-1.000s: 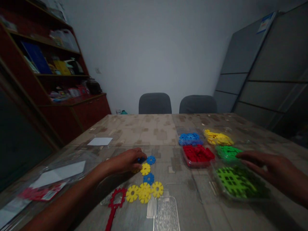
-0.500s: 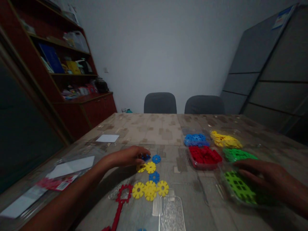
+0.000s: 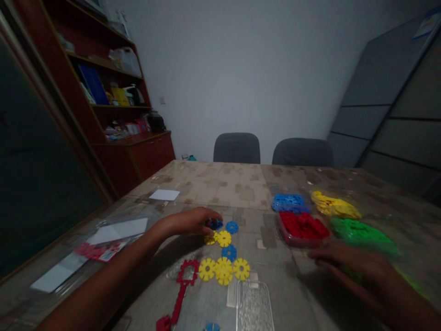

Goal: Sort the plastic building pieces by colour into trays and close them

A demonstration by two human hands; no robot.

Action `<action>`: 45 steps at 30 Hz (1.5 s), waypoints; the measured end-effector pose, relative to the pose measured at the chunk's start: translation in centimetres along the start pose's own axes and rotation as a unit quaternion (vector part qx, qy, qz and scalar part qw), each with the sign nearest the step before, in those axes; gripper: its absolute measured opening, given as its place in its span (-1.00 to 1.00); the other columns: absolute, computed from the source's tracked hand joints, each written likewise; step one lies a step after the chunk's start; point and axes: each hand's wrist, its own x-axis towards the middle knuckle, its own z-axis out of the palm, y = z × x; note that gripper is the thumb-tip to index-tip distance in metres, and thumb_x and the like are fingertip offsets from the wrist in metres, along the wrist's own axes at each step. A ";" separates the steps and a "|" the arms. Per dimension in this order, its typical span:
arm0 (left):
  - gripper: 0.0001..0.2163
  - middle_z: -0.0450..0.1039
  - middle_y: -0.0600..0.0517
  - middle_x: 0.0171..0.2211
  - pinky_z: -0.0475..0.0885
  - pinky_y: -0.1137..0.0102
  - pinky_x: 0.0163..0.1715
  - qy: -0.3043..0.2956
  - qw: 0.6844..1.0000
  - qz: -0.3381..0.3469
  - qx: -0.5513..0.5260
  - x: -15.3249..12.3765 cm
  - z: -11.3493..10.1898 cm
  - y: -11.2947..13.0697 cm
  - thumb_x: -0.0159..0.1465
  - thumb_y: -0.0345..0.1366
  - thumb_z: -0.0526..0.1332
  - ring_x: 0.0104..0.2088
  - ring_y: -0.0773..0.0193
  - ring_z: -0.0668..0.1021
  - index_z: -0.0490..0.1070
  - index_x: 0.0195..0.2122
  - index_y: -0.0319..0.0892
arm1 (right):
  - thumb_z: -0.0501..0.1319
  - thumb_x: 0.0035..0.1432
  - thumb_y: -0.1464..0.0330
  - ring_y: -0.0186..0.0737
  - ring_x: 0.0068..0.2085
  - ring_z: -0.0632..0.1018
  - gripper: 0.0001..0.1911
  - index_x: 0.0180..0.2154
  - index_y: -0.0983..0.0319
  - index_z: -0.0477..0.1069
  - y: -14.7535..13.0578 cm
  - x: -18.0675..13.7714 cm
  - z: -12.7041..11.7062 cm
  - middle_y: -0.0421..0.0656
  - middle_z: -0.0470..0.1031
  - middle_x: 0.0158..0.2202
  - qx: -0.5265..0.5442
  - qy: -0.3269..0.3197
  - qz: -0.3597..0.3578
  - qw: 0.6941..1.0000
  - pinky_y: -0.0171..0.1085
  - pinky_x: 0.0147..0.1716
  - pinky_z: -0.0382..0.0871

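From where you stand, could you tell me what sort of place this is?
Probably an office meeting room: a long patterned table, two grey padded chairs behind it, and a dark-red wooden bookshelf.

Both hands [image 3: 188, 224] [image 3: 347, 264] and forearms are bare

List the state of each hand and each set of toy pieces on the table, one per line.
left hand, resting on the table, fingertips on a blue gear disc; grip unclear.
right hand, blurred, palm down, fingers extended near the red tray.
yellow gear discs, three lying flat, touching in a row.
red pieces, filling the red tray.
green pieces, heaped, partly blurred.
red frame piece, lying flat.
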 end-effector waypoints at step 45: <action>-0.53 0.32 -0.06 0.09 0.28 0.23 0.14 0.049 0.995 0.081 0.024 -0.8 2.9 -1.3 0.17 -0.30 0.38 0.10 0.01 0.41 0.41 0.13 -0.05 | 0.36 -0.05 0.38 -0.16 -0.14 0.47 -0.58 -0.09 0.17 0.42 -9.1 6.4 12.4 -0.14 0.50 -0.07 0.197 -0.307 0.127 0.922 -0.27 -0.17 0.26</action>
